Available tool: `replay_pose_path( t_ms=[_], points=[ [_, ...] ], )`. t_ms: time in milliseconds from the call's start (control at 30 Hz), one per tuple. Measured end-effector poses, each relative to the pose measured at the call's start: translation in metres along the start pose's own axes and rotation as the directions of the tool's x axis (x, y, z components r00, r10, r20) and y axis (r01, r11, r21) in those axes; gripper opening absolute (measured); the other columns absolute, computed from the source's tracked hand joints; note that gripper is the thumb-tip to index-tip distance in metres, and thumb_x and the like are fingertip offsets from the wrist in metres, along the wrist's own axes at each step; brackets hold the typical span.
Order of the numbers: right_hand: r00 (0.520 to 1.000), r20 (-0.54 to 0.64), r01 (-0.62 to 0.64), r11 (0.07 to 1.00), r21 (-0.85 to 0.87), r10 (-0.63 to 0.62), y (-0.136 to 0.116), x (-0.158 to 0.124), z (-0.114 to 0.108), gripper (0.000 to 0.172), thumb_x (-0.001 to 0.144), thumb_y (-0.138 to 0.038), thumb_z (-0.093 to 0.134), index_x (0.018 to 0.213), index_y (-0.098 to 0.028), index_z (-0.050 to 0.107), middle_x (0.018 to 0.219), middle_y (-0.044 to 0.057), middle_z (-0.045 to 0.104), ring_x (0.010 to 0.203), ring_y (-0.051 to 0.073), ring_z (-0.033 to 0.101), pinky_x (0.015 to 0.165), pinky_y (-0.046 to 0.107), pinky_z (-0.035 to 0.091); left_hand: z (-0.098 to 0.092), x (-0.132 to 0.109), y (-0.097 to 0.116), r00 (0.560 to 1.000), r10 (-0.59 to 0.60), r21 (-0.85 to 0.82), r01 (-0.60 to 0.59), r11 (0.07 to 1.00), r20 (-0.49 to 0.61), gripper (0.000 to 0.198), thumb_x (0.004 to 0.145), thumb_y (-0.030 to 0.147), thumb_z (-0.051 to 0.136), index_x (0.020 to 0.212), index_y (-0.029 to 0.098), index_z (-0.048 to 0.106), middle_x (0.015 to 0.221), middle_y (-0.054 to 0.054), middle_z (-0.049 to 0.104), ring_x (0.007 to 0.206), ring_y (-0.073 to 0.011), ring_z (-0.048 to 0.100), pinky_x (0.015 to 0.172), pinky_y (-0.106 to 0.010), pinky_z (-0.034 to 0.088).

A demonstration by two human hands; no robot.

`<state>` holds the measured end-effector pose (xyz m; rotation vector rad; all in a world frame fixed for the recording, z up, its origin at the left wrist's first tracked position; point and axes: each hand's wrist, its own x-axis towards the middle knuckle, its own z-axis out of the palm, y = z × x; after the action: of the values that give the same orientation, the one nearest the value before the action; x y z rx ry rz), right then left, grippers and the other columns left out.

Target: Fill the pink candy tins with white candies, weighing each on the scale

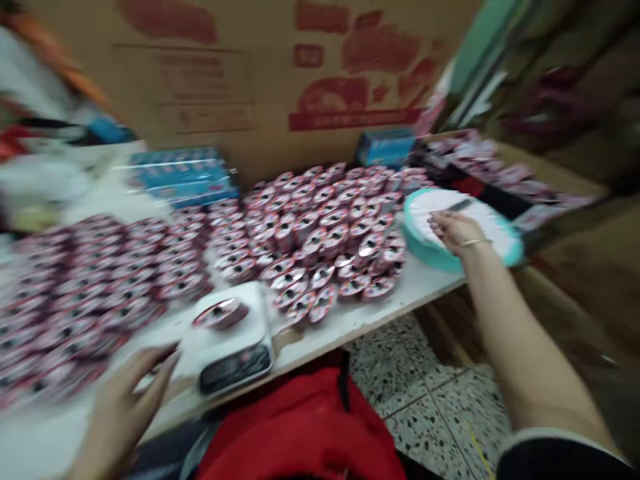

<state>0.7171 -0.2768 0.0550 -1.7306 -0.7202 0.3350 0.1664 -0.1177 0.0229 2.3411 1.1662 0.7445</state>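
A stack of oval pink labels or cards [221,313] lies on a white digital scale [257,303] with a dark display. My left hand [123,400], blurred, hovers at the scale's left side, thumb and fingers apart, holding nothing. At the far right, my right hand [457,232] is over a round teal basket [433,250] filled with white pieces [487,223]. Its fingers are pinched together; what they hold, if anything, is too small to make out. A narrow dark strip [460,205] shows beside this hand; I cannot tell whether it is held.
Many similar oval stacks [320,230] crowd the white table [350,317]. Behind them are a blue packet [183,177], a small blue box [385,147] and a large cardboard carton [270,73]. An open box [545,167] of pink pieces stands right. Speckled floor [430,380] lies below.
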Motion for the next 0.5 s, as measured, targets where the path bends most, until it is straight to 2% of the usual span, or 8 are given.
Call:
replay_pose_path(
  t_ms=[67, 100, 167, 233, 300, 367, 433, 500],
  points=[
    [0.975, 0.212, -0.097, 0.99, 0.101, 0.074, -0.025, -0.026, 0.059, 0.019, 0.076, -0.029, 0.067, 0.073, -0.013, 0.059, 0.061, 0.001, 0.053, 0.046, 0.004, 0.044, 0.039, 0.018, 0.026, -0.006, -0.021, -0.013, 0.999, -0.01, 0.041, 0.008, 0.999, 0.053, 0.026, 0.083, 0.047, 0.05, 0.092, 0.026, 0.062, 0.09, -0.001, 0.063, 0.081, -0.0176, 0.059, 0.069, -0.03, 0.05],
    [0.933, 0.349, -0.146, 0.978, 0.148, 0.086, -0.041, -0.044, 0.091, 0.02, 0.073, -0.031, 0.069, 0.078, -0.014, 0.061, 0.063, 0.001, 0.055, 0.047, 0.005, 0.045, 0.04, 0.018, 0.026, -0.006, -0.028, -0.017, 0.997, -0.013, 0.047, 0.01, 0.999, 0.071, 0.026, 0.084, 0.044, 0.049, 0.093, 0.023, 0.062, 0.091, -0.003, 0.063, 0.082, -0.0172, 0.059, 0.071, -0.029, 0.05],
    [0.81, 0.586, -0.155, 0.975, 0.161, 0.032, -0.075, -0.084, 0.156, 0.021, 0.073, -0.034, 0.068, 0.081, -0.016, 0.062, 0.059, -0.002, 0.054, 0.047, 0.006, 0.044, 0.041, 0.018, 0.026, -0.006, -0.038, -0.022, 0.997, -0.029, 0.039, 0.026, 0.999, 0.078, 0.027, 0.087, 0.041, 0.047, 0.095, 0.02, 0.062, 0.091, -0.005, 0.062, 0.081, -0.016, 0.059, 0.072, -0.027, 0.048],
    [0.652, 0.756, -0.01, 0.996, 0.091, -0.063, -0.105, -0.123, 0.216, 0.015, 0.078, -0.03, 0.063, 0.079, -0.015, 0.063, 0.054, -0.003, 0.052, 0.047, 0.006, 0.042, 0.043, 0.019, 0.029, -0.006, -0.046, -0.022, 0.995, -0.04, 0.018, 0.039, 0.999, 0.088, 0.027, 0.088, 0.039, 0.045, 0.098, 0.019, 0.061, 0.091, -0.006, 0.062, 0.077, -0.0143, 0.058, 0.07, -0.026, 0.048],
    [0.579, 0.8, 0.217, 0.975, 0.038, -0.16, -0.122, -0.15, 0.267, 0.008, 0.079, -0.02, 0.06, 0.074, -0.014, 0.063, 0.061, -0.001, 0.057, 0.054, 0.007, 0.046, 0.051, 0.019, 0.034, -0.007, -0.056, -0.023, 0.994, -0.039, -0.013, 0.04, 0.999, 0.105, 0.026, 0.089, 0.038, 0.045, 0.099, 0.019, 0.06, 0.091, -0.005, 0.061, 0.074, -0.0134, 0.057, 0.069, -0.026, 0.047],
    [0.535, 0.824, 0.422, 0.904, -0.069, -0.187, -0.128, -0.166, 0.304, 0.007, 0.078, -0.014, 0.06, 0.072, -0.013, 0.064, 0.07, 0.001, 0.062, 0.063, 0.009, 0.051, 0.059, 0.02, 0.037, -0.01, -0.067, -0.028, 0.992, -0.027, -0.047, 0.033, 0.998, 0.119, 0.025, 0.089, 0.037, 0.045, 0.098, 0.019, 0.06, 0.09, -0.005, 0.061, 0.076, -0.0138, 0.056, 0.07, -0.026, 0.047],
    [0.517, 0.843, 0.536, 0.824, -0.184, -0.148, -0.127, -0.175, 0.325, 0.005, 0.077, -0.012, 0.062, 0.074, -0.013, 0.066, 0.075, 0.003, 0.064, 0.068, 0.011, 0.053, 0.063, 0.021, 0.036, -0.013, -0.076, -0.037, 0.992, -0.017, -0.075, 0.027, 0.997, 0.126, 0.024, 0.089, 0.036, 0.045, 0.098, 0.02, 0.06, 0.09, -0.006, 0.061, 0.079, -0.0148, 0.057, 0.072, -0.028, 0.047],
    [0.518, 0.849, 0.573, 0.78, -0.252, -0.106, -0.125, -0.181, 0.334, 0.004, 0.076, -0.012, 0.063, 0.076, -0.012, 0.067, 0.075, 0.005, 0.064, 0.07, 0.012, 0.053, 0.063, 0.022, 0.036, -0.015, -0.081, -0.047, 0.993, -0.014, -0.094, 0.024, 0.995, 0.116, 0.023, 0.09, 0.035, 0.045, 0.099, 0.02, 0.06, 0.091, -0.006, 0.061, 0.082, -0.0155, 0.057, 0.074, -0.029, 0.046]
  ],
)
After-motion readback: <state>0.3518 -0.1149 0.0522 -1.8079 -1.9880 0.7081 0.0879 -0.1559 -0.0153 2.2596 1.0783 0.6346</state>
